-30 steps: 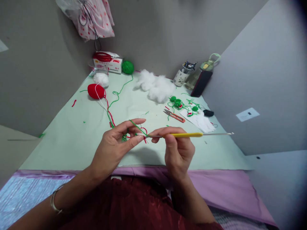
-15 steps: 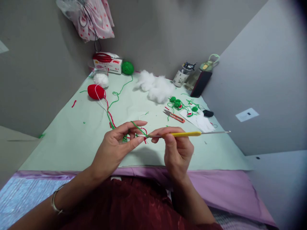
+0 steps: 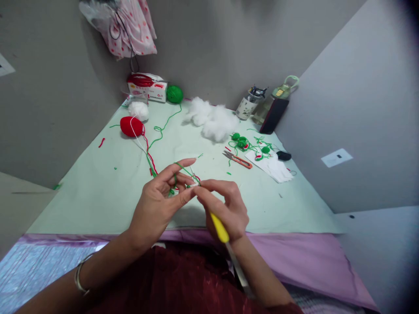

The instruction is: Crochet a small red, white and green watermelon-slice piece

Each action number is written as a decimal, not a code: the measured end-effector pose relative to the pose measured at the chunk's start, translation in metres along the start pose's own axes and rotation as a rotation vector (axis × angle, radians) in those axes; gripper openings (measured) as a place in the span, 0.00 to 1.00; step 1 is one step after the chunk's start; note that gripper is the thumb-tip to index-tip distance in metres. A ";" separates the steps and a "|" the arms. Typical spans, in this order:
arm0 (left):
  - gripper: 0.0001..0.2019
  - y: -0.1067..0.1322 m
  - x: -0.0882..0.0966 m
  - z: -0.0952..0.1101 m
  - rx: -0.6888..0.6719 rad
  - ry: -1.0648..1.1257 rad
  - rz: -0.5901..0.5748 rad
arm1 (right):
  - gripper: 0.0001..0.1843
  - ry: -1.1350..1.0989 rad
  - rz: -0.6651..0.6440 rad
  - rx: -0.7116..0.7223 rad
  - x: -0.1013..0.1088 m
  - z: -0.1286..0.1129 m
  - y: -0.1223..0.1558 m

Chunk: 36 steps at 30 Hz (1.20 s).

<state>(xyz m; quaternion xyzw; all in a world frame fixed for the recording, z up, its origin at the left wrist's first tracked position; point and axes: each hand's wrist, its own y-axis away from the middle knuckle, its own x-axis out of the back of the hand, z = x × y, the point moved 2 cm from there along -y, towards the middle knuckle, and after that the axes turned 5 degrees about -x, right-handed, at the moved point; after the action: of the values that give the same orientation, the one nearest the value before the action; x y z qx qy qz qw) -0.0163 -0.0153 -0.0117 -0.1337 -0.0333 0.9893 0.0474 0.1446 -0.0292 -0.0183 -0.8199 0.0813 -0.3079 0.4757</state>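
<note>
Between thumb and fingers, my left hand (image 3: 160, 196) pinches a small crochet piece (image 3: 193, 185) in white, green and red. Green yarn (image 3: 185, 169) runs over its raised index finger and down to the piece. My right hand (image 3: 227, 207) is closed around a crochet hook (image 3: 219, 226) with a yellow handle, whose back end points down toward my lap. Its fingertips meet the piece beside my left thumb. The hook's working tip is mostly hidden by the fingers and yarn. Red, white and green strands lead from the left hand back across the table.
At the back left sit a red yarn ball (image 3: 131, 126), a white one (image 3: 139, 111) and a green one (image 3: 174, 93). White stuffing (image 3: 212, 120) lies mid-back. Thread snips (image 3: 238, 160), green crochet bits (image 3: 242, 142), a phone (image 3: 274, 115) and a pen cup (image 3: 248, 107) are right.
My right hand has turned, swinging the hook's handle from pointing right to pointing down toward me. It has moved slightly left, closer to the left fingers. The left hand stays nearly in place.
</note>
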 end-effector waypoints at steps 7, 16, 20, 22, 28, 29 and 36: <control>0.23 -0.009 0.004 -0.006 0.306 0.356 -0.024 | 0.13 -0.481 0.122 -0.421 0.004 0.007 -0.009; 0.21 -0.005 -0.005 -0.006 0.128 0.211 0.015 | 0.15 -0.245 0.032 -0.293 -0.003 0.000 -0.005; 0.23 -0.009 -0.003 -0.010 0.309 0.386 -0.036 | 0.20 -0.101 0.056 -0.159 -0.001 -0.002 -0.002; 0.19 -0.011 0.000 -0.009 0.367 0.451 -0.035 | 0.16 -0.269 0.103 -0.296 0.003 0.001 -0.006; 0.21 -0.007 0.000 -0.005 0.201 0.245 -0.011 | 0.08 -0.582 0.060 -0.524 0.001 0.006 -0.015; 0.21 -0.006 -0.001 -0.005 0.194 0.207 -0.027 | 0.07 -0.584 0.045 -0.544 0.000 0.008 -0.014; 0.17 -0.005 0.001 -0.006 0.177 0.126 -0.048 | 0.09 -0.823 0.051 -0.729 -0.002 0.019 -0.008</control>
<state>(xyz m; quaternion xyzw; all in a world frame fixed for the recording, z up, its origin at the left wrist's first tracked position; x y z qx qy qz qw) -0.0157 -0.0094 -0.0172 -0.1902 0.0541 0.9766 0.0847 0.1530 -0.0102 -0.0193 -0.9821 0.0098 0.0978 0.1607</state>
